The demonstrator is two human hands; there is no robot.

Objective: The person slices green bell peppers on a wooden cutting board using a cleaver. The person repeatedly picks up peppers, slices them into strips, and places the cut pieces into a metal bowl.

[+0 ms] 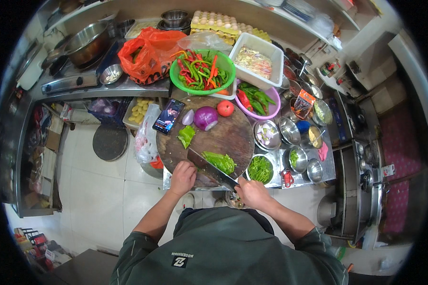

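Note:
My right hand (251,192) grips the handle of a dark, broad-bladed kitchen knife (212,169), whose blade slants across the front of a round wooden chopping board (171,149). Beside the blade, my left hand (184,177) rests at the board's front edge with fingers curled; whether something is under them is hidden. Sliced green pepper (219,162) lies just beyond the blade, and a larger green pepper piece (186,136) further left. Towards the back of the board are a halved red onion (205,118), a small onion piece (188,117) and a tomato (225,108). A phone (168,116) lies at the left edge.
Behind the board stand a green basket of chillies (202,89), a white tub of shreds (258,64) and an orange plastic bag (146,57). On the right are a purple basket of peppers (258,98), a bowl of green strips (259,169) and several steel bowls (289,130).

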